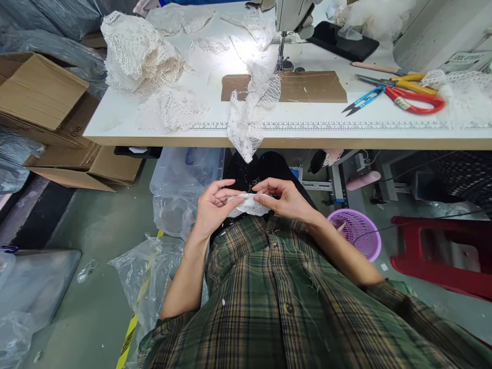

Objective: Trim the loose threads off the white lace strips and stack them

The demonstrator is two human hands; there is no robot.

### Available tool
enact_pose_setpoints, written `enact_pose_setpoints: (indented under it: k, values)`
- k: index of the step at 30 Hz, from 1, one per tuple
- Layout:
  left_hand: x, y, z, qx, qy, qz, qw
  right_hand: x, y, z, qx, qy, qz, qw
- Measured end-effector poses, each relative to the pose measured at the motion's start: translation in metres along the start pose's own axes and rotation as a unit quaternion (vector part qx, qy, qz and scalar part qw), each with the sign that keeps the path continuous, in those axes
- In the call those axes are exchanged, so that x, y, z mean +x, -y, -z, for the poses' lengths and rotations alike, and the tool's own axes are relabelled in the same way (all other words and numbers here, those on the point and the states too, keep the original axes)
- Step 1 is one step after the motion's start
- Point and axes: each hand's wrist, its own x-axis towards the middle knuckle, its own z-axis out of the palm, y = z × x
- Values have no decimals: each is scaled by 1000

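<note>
Over my lap, my left hand [217,205] and my right hand [282,197] pinch a small piece of white lace [249,205] between thumbs and fingers, one hand at each end. In front of them, a longer strip of white lace [253,110] hangs over the table's front edge. Its far part lies beside the presser foot of the sewing machine [294,18], whose lamp lights the cloth there. A heap of white lace [140,54] rests at the table's left.
On the table's right lie blue thread snips [363,101], red-handled scissors [417,100] and a black tray [342,41]. Brown cardboard [313,87] lies under the needle area. Below are a purple basket [361,230], a red stool [442,256], a clear plastic bin [180,174] and cardboard boxes [42,92].
</note>
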Motion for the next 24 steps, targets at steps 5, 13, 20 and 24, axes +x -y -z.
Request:
enact_pose_setpoints:
  k: [5, 13, 20, 24]
  values:
    - [1, 2, 0, -7, -9, 9, 1000, 0, -1, -1, -9, 3, 7, 1000]
    - [4, 15, 2, -10, -34, 18, 999, -7, -19, 6, -65, 11, 13, 998]
    - [5, 13, 13, -1, -39, 3, 999, -7, -23, -2, 58, -25, -50, 997]
    - [20, 13, 25, 43, -30, -11, 999, 5, -32, -14, 120, -11, -60, 991]
